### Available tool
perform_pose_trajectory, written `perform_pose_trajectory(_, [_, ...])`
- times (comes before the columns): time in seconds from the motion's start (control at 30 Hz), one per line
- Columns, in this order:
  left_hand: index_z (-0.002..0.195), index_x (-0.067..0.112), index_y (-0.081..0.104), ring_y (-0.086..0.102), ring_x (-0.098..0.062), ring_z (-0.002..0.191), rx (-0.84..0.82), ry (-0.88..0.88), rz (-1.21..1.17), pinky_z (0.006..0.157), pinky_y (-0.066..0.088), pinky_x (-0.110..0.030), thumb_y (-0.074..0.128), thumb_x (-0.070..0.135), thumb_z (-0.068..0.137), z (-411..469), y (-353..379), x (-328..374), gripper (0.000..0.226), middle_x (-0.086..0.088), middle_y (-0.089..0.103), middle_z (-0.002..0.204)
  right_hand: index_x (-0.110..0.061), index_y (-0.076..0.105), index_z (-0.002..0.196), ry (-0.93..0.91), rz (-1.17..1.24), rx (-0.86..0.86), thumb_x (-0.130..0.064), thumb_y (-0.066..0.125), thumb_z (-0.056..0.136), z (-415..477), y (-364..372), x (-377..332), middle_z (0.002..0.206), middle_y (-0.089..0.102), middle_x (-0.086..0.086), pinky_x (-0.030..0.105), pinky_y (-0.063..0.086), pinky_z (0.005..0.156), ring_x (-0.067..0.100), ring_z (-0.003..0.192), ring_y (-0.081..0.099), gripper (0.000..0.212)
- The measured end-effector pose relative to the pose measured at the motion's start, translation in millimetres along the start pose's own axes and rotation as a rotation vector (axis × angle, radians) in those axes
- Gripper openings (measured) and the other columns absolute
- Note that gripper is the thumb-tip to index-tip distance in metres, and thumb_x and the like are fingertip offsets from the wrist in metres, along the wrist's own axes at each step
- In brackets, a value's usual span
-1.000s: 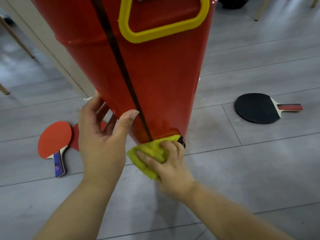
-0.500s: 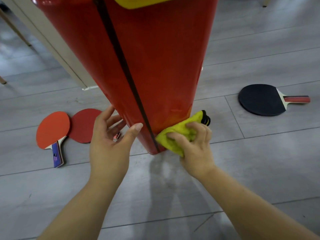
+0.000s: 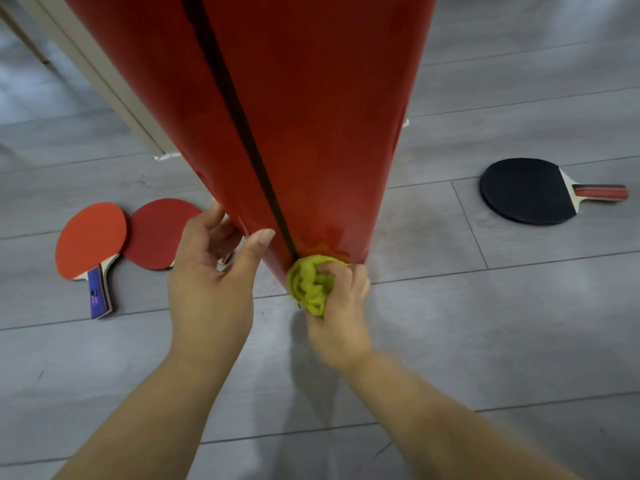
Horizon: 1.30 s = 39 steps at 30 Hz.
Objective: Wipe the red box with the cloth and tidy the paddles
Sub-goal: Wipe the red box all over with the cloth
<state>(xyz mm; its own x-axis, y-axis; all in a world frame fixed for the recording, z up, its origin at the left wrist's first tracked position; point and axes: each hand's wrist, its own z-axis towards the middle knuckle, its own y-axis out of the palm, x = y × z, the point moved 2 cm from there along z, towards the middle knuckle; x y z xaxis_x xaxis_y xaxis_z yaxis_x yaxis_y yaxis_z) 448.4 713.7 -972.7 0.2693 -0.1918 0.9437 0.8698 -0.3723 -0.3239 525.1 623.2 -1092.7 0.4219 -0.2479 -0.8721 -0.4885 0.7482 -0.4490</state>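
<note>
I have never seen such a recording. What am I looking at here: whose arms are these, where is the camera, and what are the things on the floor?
There is no machine here. A person wears a camera on the head, so the picture looks forward and down at that person's own two bare arms.

The left hand steadies a tall red box, thumb on the front, fingers around its side. The right hand holds a bunched yellow cloth and presses it against the bottom corner of the box.

On the grey floor lie three table tennis paddles: an orange-red paddle and a darker red paddle touching it on the left, and a black paddle alone on the right.
</note>
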Motion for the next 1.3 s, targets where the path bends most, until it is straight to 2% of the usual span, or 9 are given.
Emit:
perform_pose_trajectory(0.13, [0.117,0.024,0.053,0.064,-0.017,0.102,-0.007,0.014,0.002,0.092,0.051,-0.045,0.066,0.041,0.07,0,1,1,0.052,0.0,0.067,0.107,-0.029,0.047,0.108,-0.199,-0.225,-0.032,0.002,0.062,0.062,-9,17,-1,0.102,0.033,0.005,0.041,0.046,0.069,0.03,0.083,0.038,0.058])
perform_pose_trajectory(0.3, [0.107,0.038,0.053,0.063,-0.02,0.104,-0.016,0.027,-0.038,0.095,0.05,-0.047,0.066,0.039,0.07,1,1,-3,0.039,0.002,0.065,0.108,-0.037,0.071,0.094,-0.487,-0.514,0.002,-0.025,0.05,0.081,-3,7,27,0.098,0.039,0.005,0.041,0.046,0.063,0.026,0.079,0.036,0.028])
perform_pose_trajectory(0.43, [0.112,0.039,0.053,0.062,-0.018,0.108,-0.016,0.03,-0.038,0.095,0.05,-0.045,0.066,0.043,0.072,2,1,-8,0.043,0.0,0.064,0.115,-0.036,0.075,0.083,-0.303,-0.514,0.096,-0.035,0.049,0.082,9,-14,47,0.108,0.04,-0.001,0.038,0.046,0.072,0.025,0.091,0.036,0.026])
perform_pose_trajectory(0.57, [0.114,0.042,0.054,0.06,-0.016,0.111,-0.022,0.027,-0.053,0.095,0.05,-0.043,0.07,0.048,0.074,3,0,-13,0.043,0.002,0.063,0.118,-0.039,0.066,0.094,-0.116,-0.441,0.02,0.006,0.057,0.061,10,-20,60,0.118,0.037,0.004,0.037,0.043,0.071,0.034,0.105,0.036,0.056])
perform_pose_trajectory(0.63, [0.111,0.045,0.055,0.06,-0.016,0.113,-0.023,0.021,-0.079,0.096,0.049,-0.043,0.072,0.052,0.072,5,0,-16,0.044,0.002,0.062,0.119,-0.038,0.065,0.094,-0.031,-0.395,0.002,0.015,0.06,0.055,10,-17,58,0.116,0.043,0.005,0.034,0.04,0.068,0.031,0.106,0.035,0.066])
perform_pose_trajectory(0.87, [0.108,0.05,0.056,0.058,-0.016,0.115,-0.061,0.015,-0.152,0.099,0.047,-0.044,0.069,0.052,0.066,8,1,-24,0.044,0.004,0.058,0.12,-0.032,0.074,0.091,-0.105,-0.436,-0.037,-0.012,0.041,0.065,-1,4,43,0.09,0.059,0.004,0.037,0.049,0.067,0.033,0.081,0.052,0.046])
perform_pose_trajectory(1.0, [0.102,0.055,0.057,0.059,-0.013,0.113,-0.086,0.014,-0.152,0.099,0.047,-0.043,0.071,0.049,0.068,9,0,-20,0.037,0.015,0.06,0.111,-0.034,0.073,0.101,-0.13,-0.475,-0.234,-0.004,0.052,0.059,-1,1,36,0.092,0.062,0.004,0.044,0.055,0.061,0.033,0.076,0.057,0.056])
perform_pose_trajectory(1.17, [0.118,0.034,0.053,0.062,-0.012,0.102,-0.103,-0.002,-0.06,0.095,0.051,-0.041,0.066,0.035,0.077,9,-6,-10,0.042,0.007,0.062,0.11,-0.042,0.052,0.13,-0.045,-0.421,-0.496,-0.004,0.054,0.084,4,-23,21,0.126,0.048,-0.003,0.039,0.045,0.089,0.028,0.107,0.043,0.06])
perform_pose_trajectory(1.3, [0.122,0.031,0.052,0.065,-0.02,0.093,-0.158,-0.039,-0.04,0.092,0.052,-0.043,0.061,0.021,0.087,11,-18,-8,0.038,0.014,0.064,0.086,-0.034,0.055,0.128,0.073,-0.19,-0.363,-0.003,0.057,0.082,2,-52,6,0.124,0.051,-0.004,0.039,0.047,0.091,0.024,0.109,0.052,0.055])
